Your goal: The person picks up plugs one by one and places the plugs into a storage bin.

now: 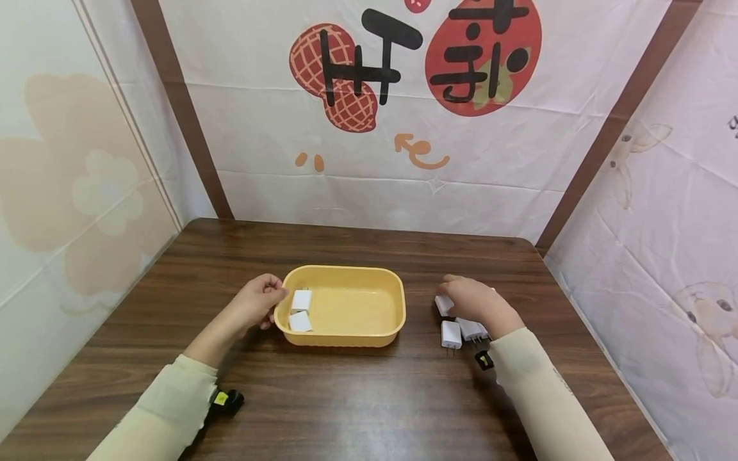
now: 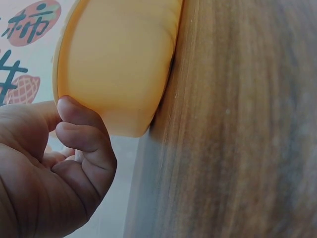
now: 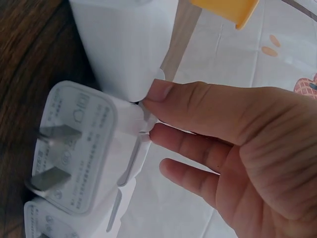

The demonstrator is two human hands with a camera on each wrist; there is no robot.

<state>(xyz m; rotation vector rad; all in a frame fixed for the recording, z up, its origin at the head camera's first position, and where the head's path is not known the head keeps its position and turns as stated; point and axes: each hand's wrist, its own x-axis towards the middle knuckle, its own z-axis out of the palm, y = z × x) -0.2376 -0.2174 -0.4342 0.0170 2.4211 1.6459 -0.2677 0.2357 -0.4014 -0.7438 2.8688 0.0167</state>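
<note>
My left hand point(image 1: 254, 304) pinches the left end of a yellow plastic basin point(image 1: 357, 310), thumb and bent fingers at its rim. Inside, at that end, lie two white plug chargers point(image 1: 302, 301). Over a small cluster of similar chargers on the table's right side is my right hand point(image 1: 475, 301); it partly hides them. One charger point(image 1: 451, 335) lies at the near side of the cluster, prongs toward me. In the right wrist view, thumb and forefinger tips meet the white chargers point(image 3: 79, 144) beside a larger-looking one point(image 3: 129, 49); I cannot tell whether they pinch one.
The dark wood-grain table point(image 1: 346, 397) ends at a printed cloth wall point(image 1: 259, 147) behind, with more cloth at both sides. Black straps with yellow marks point(image 1: 221, 398) sit at my wrists. The basin stands left of the charger cluster.
</note>
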